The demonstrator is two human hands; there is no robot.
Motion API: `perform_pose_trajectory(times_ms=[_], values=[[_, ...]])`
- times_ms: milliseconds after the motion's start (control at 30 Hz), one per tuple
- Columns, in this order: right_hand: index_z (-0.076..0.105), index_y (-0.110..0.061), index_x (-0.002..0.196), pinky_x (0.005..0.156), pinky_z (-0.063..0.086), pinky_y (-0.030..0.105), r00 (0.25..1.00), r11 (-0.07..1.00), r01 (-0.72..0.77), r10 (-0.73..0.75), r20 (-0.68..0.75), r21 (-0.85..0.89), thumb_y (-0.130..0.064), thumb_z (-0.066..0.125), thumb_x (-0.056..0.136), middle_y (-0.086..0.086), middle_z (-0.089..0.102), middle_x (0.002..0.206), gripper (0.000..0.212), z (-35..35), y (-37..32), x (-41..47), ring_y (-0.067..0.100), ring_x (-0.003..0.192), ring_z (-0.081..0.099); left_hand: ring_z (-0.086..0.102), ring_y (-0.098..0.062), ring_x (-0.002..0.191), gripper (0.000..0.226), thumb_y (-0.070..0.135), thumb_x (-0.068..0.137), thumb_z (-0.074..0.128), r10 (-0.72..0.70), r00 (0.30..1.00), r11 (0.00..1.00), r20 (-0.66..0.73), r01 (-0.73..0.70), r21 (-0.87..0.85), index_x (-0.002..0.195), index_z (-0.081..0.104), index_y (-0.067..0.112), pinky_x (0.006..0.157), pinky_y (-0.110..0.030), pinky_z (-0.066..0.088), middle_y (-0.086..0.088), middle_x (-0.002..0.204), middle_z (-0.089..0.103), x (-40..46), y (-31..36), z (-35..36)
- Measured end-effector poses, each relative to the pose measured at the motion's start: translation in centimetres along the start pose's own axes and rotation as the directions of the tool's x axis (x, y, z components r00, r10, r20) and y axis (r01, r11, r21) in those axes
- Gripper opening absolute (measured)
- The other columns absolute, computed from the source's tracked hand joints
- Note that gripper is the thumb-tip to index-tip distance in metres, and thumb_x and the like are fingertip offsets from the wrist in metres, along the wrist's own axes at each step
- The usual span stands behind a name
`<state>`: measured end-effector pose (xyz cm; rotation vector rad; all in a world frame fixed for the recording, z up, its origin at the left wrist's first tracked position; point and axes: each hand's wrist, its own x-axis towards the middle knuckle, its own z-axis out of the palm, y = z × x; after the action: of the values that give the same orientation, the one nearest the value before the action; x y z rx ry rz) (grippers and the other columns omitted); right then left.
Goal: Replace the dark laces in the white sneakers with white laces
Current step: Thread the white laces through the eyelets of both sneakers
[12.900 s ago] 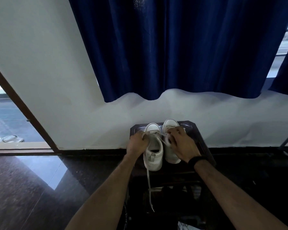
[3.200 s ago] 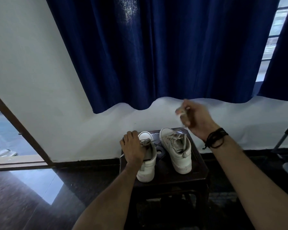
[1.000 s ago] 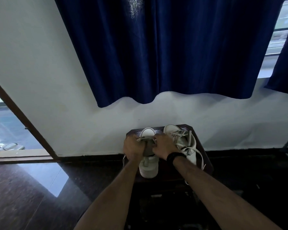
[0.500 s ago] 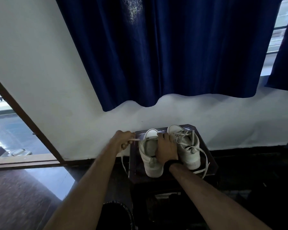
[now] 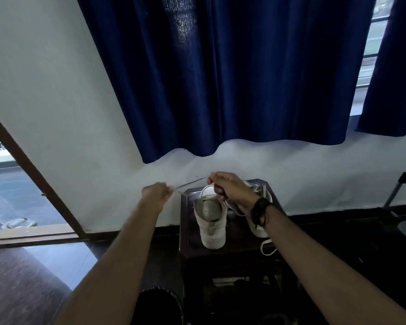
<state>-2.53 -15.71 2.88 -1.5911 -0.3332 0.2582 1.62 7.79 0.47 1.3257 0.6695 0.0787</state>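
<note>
Two white sneakers stand on a small dark stool (image 5: 185, 240), heels toward me. The left sneaker (image 5: 212, 227) has an open, unlaced throat. The right sneaker (image 5: 259, 227) is mostly behind my right wrist, and its white lace (image 5: 266, 248) trails off the stool's front edge. My left hand (image 5: 156, 192) and my right hand (image 5: 227, 187) each pinch an end of a pale lace (image 5: 189, 183), which is stretched taut between them above the left sneaker's toe.
A dark blue curtain (image 5: 232, 78) hangs above the stool against a white wall. A doorway with a wooden frame (image 5: 33, 170) opens at the left, with a sandal (image 5: 19, 222) outside. A dark suitcase handle (image 5: 399, 188) stands at the right. The floor is dark and glossy.
My right hand has lifted off the left sneaker and now pinches the lace. My left hand has moved up and right, and the lace is stretched between both hands.
</note>
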Motion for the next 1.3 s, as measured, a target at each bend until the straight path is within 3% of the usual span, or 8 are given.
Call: perform_pose_trajectory(times_ms=[100, 167, 300, 567, 667, 833, 1100, 1300], values=[[0.068, -0.013, 0.086, 0.063, 0.044, 0.019, 0.999, 0.923, 0.046, -0.053, -0.008, -0.382, -0.03, 0.049, 0.101, -0.004, 0.062, 0.072, 0.029, -0.7, -1.9, 0.5, 0.006, 0.061, 0.053, 0.05, -0.031, 0.125, 0.037, 0.022, 0.094, 0.058, 0.385, 0.915, 0.713, -0.12, -0.212, 0.669, 0.129, 0.059, 0.011, 0.102, -0.038, 0.045, -0.013, 0.136, 0.051, -1.2, -1.6, 0.2], [0.072, -0.017, 0.085, 0.076, 0.047, 0.023, 0.995, 0.806, 0.086, -0.097, 0.013, -0.585, -0.03, 0.054, 0.097, -0.004, 0.072, 0.089, 0.025, -0.1, -2.1, 1.3, 0.007, 0.077, 0.061, 0.051, -0.026, 0.127, 0.029, 0.029, 0.101, 0.051, 0.51, 0.826, 0.697, 0.238, -0.559, 0.449, 0.125, 0.063, 0.017, 0.102, -0.034, 0.044, -0.006, 0.135, 0.055, -4.2, -1.2, 2.3], [0.07, -0.019, 0.08, 0.073, 0.054, 0.038, 0.969, 0.663, 0.075, -0.224, -0.102, -0.745, -0.028, 0.054, 0.09, 0.001, 0.07, 0.081, 0.02, 0.7, -1.6, 1.8, 0.02, 0.078, 0.064, 0.056, -0.016, 0.06, 0.045, 0.048, 0.101, 0.046, 0.136, 0.694, 0.881, 0.707, -0.411, 0.235, 0.108, 0.068, 0.009, 0.057, -0.022, 0.047, -0.004, 0.079, 0.062, -8.7, 0.2, 4.8], [0.071, -0.025, 0.086, 0.071, 0.047, 0.019, 0.996, 0.676, 0.087, -0.037, 0.084, -0.732, -0.028, 0.059, 0.096, -0.005, 0.071, 0.075, 0.017, -3.7, -0.3, 0.0, 0.008, 0.075, 0.065, 0.057, -0.005, 0.074, 0.032, 0.032, 0.097, 0.059, 0.357, 0.847, 0.657, 0.393, -0.527, 0.539, 0.082, 0.072, 0.007, 0.068, -0.02, 0.044, 0.01, 0.075, 0.064, -4.6, -0.1, 0.0], [0.073, -0.022, 0.085, 0.069, 0.045, 0.019, 0.994, 0.665, 0.064, -0.109, -0.012, -0.744, -0.026, 0.061, 0.095, -0.007, 0.07, 0.074, 0.016, -3.6, 0.4, 0.4, 0.004, 0.07, 0.062, 0.06, -0.021, 0.103, 0.025, 0.034, 0.097, 0.053, 0.517, 0.805, 0.298, 0.293, -0.489, 0.82, 0.096, 0.074, 0.021, 0.092, -0.034, 0.046, 0.002, 0.105, 0.069, -3.4, -0.9, -1.0], [0.075, -0.025, 0.083, 0.067, 0.049, 0.027, 0.95, 0.577, 0.144, -0.307, -0.05, -0.804, -0.028, 0.064, 0.087, -0.009, 0.07, 0.076, 0.012, 0.3, 1.5, 1.5, 0.009, 0.07, 0.062, 0.067, -0.015, 0.089, 0.026, 0.03, 0.104, 0.047, 0.236, 0.737, 0.809, 0.633, -0.51, 0.292, 0.12, 0.064, 0.018, 0.085, -0.033, 0.053, 0.002, 0.105, 0.07, -6.4, -2.4, 3.0], [0.078, -0.018, 0.082, 0.073, 0.053, 0.023, 0.952, 0.687, 0.056, -0.255, -0.168, -0.725, -0.027, 0.076, 0.08, -0.006, 0.073, 0.077, 0.009, -0.1, 3.0, 1.6, 0.005, 0.073, 0.065, 0.049, -0.005, 0.054, 0.017, 0.009, 0.089, 0.062, 0.22, 0.81, 0.698, 0.543, -0.519, 0.493, 0.08, 0.076, 0.014, 0.054, -0.018, 0.039, 0.005, 0.06, 0.059, -4.2, -3.0, 3.1], [0.07, -0.017, 0.073, 0.072, 0.054, 0.031, 0.924, 0.647, -0.247, -0.067, -0.377, -0.721, -0.031, 0.073, 0.075, 0.002, 0.071, 0.077, 0.014, -0.3, 6.5, 2.5, 0.019, 0.077, 0.066, 0.067, -0.014, 0.091, 0.021, 0.01, 0.084, 0.058, 0.411, 0.834, 0.556, 0.368, -0.55, 0.623, 0.085, 0.078, 0.017, 0.086, -0.025, 0.052, 0.003, 0.091, 0.075, -3.2, -4.4, 4.8]])
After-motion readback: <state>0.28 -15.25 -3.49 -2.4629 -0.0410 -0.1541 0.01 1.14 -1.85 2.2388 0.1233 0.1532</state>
